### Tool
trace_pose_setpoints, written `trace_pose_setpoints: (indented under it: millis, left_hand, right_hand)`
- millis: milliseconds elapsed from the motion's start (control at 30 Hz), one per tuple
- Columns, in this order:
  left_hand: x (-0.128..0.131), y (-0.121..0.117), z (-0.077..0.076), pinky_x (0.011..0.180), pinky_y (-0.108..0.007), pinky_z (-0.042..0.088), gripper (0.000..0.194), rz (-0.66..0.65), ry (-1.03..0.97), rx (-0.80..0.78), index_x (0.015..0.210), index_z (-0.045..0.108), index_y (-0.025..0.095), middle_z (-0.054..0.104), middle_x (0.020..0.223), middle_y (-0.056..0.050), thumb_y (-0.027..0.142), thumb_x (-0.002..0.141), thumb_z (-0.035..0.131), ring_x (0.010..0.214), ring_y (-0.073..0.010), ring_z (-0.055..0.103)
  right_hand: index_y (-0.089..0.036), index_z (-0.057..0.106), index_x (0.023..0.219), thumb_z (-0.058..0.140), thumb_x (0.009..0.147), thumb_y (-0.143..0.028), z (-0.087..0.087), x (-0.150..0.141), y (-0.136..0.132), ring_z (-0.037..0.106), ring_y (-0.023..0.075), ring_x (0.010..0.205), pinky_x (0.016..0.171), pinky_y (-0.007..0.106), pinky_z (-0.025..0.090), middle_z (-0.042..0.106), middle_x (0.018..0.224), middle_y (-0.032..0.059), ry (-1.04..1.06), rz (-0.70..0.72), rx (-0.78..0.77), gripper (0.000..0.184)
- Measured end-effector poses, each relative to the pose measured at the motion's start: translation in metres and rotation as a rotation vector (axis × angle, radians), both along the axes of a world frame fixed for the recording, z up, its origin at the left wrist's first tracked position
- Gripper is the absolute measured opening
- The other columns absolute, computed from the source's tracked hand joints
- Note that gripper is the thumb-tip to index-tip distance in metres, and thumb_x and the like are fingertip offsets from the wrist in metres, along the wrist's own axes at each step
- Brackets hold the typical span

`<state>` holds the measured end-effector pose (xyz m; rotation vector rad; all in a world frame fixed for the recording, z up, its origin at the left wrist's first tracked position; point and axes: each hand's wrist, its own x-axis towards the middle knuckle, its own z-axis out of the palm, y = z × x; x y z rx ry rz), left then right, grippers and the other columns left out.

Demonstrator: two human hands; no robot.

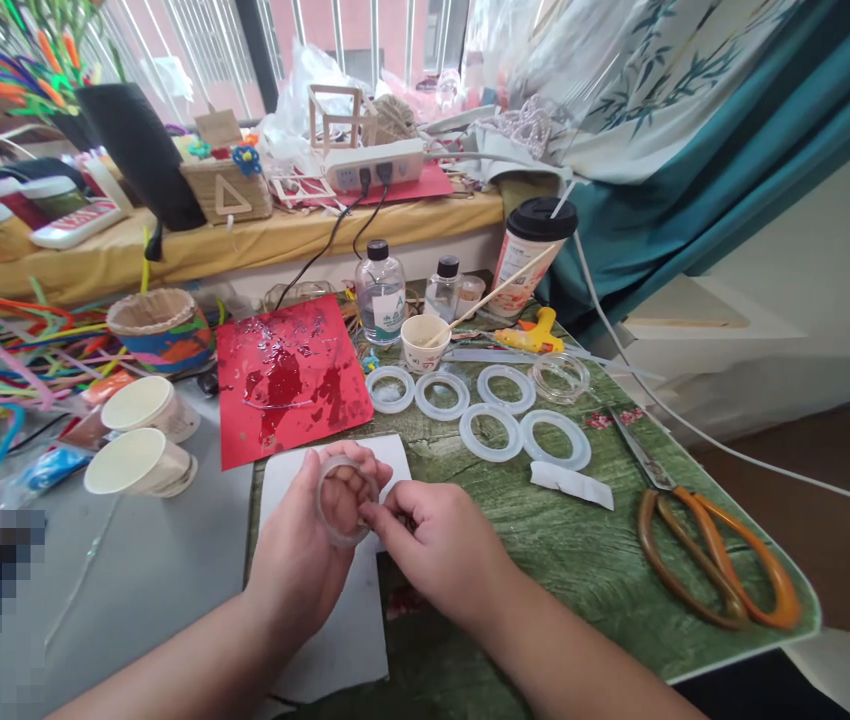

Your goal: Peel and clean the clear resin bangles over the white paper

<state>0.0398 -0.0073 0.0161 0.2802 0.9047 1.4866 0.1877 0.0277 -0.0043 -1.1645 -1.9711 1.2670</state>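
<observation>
I've got the clear ring [322, 505] in my L hand [297, 560], cupped round it w/ fingers showing thru from behind; it's held up over the white sheet [354, 625], approx. mid-worktop [605, 560]. My R hand [440, 540] is pinched, thumb & index tight on the ring's R edge, other fingers curled under; can't tell if sth small is in there too. Just past the L hand: a red sheet [286, 340] w/ wet, shiny patches. Off to the R, 5 translucent rings [491, 455] lie flat in a cluster, w/ a white strip [572, 485] beside them. Behind: a small paper cup [416, 352] w/ a stick [507, 285] leaning in it, 2 capped bottles [382, 305] & a yellow glue gun [534, 335]. Scissors [661, 480], orange-handled, lie far R, blades apart from everything I'm touching.
</observation>
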Motion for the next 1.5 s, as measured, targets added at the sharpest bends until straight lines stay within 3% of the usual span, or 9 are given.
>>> trace_pose_setpoints:
  millis: [100,267,400,800,967,1067,1200,1333,1500]
  left_hand:
    - [0.0,0.001,0.003,0.096,-0.035,0.057,0.036,-0.004,0.008,0.03,0.092,0.079,0.018,0.072,0.096,-0.006,0.053,0.089,0.079,0.101,-0.0246,0.071]
    - [0.002,0.0,0.007,0.092,-0.031,0.06,0.038,0.035,0.064,0.153,0.086,0.077,0.016,0.069,0.086,-0.004,0.054,0.089,0.08,0.091,-0.0205,0.071]
    - [0.004,-0.001,0.009,0.091,-0.028,0.063,0.037,0.07,0.105,0.263,0.091,0.078,0.016,0.068,0.085,-0.005,0.054,0.091,0.079,0.093,-0.02,0.072]
    - [0.004,-0.004,0.009,0.095,-0.027,0.066,0.04,0.253,0.138,0.218,0.089,0.08,0.02,0.073,0.09,-0.003,0.058,0.082,0.086,0.095,-0.0195,0.077]
    - [0.003,-0.007,0.011,0.098,-0.03,0.065,0.042,0.249,0.127,0.192,0.088,0.079,0.02,0.072,0.089,-0.003,0.059,0.078,0.089,0.097,-0.0206,0.076]
    - [0.004,-0.002,0.014,0.092,-0.032,0.066,0.039,0.24,0.05,0.117,0.086,0.076,0.019,0.071,0.089,-0.004,0.056,0.095,0.071,0.093,-0.0202,0.075]
    - [0.001,0.008,0.021,0.08,-0.04,0.067,0.043,0.117,-0.009,-0.13,0.097,0.072,0.019,0.071,0.097,-0.007,0.047,0.109,0.042,0.088,-0.0216,0.073]
    - [-0.009,0.009,0.023,0.068,-0.04,0.066,0.025,-0.162,-0.002,-0.17,0.108,0.069,0.022,0.07,0.102,-0.008,0.04,0.1,0.054,0.089,-0.0254,0.071]
    - [-0.014,0.01,0.017,0.072,-0.036,0.063,0.016,-0.245,0.018,-0.097,0.103,0.07,0.021,0.071,0.104,-0.008,0.026,0.089,0.064,0.094,-0.0255,0.071]
  right_hand:
    - [-0.02,0.057,0.063,0.064,0.098,-0.041,0.002,0.001,0.001,0.049,0.0132,0.054,0.055,0.028,0.031,0.059,0.057,-0.001,0.034,-0.041,0.032,0.042]
    - [-0.021,0.054,0.063,0.062,0.098,-0.048,0.002,-0.004,-0.007,0.046,0.0117,0.047,0.048,0.025,0.03,0.051,0.051,-0.0034,0.102,0.04,-0.279,0.045]
    - [-0.021,0.052,0.063,0.061,0.099,-0.057,0.003,-0.007,-0.012,0.042,0.0113,0.052,0.049,0.025,0.028,0.047,0.054,-0.0042,0.183,-0.018,-0.288,0.051]
    - [-0.023,0.049,0.067,0.055,0.097,-0.076,0.001,-0.023,-0.024,0.041,0.0118,0.052,0.049,0.026,0.031,0.048,0.056,-0.0037,0.334,-0.012,-0.432,0.062]
    - [-0.023,0.049,0.07,0.055,0.101,-0.064,-0.001,-0.02,-0.02,0.046,0.013,0.056,0.053,0.026,0.034,0.052,0.06,-0.0027,0.306,0.056,-0.294,0.052]
    - [-0.023,0.047,0.067,0.057,0.101,-0.059,0.004,-0.007,-0.003,0.047,0.0137,0.055,0.054,0.027,0.033,0.05,0.058,-0.0025,0.175,-0.05,-0.081,0.05]
    - [-0.023,0.056,0.083,0.052,0.106,-0.052,0.017,0.006,0.022,0.055,0.0136,0.055,0.056,0.026,0.041,0.059,0.065,-0.0031,0.249,-0.073,-0.126,0.037]
    - [-0.023,0.068,0.104,0.059,0.105,-0.039,0.013,0.006,0.03,0.066,0.0163,0.074,0.068,0.027,0.05,0.071,0.087,0.0014,0.306,-0.055,-0.017,0.018]
    - [-0.023,0.071,0.104,0.059,0.106,-0.049,-0.013,0.01,0.03,0.059,0.014,0.059,0.059,0.026,0.049,0.062,0.072,-0.0021,0.467,-0.134,-0.027,0.029]
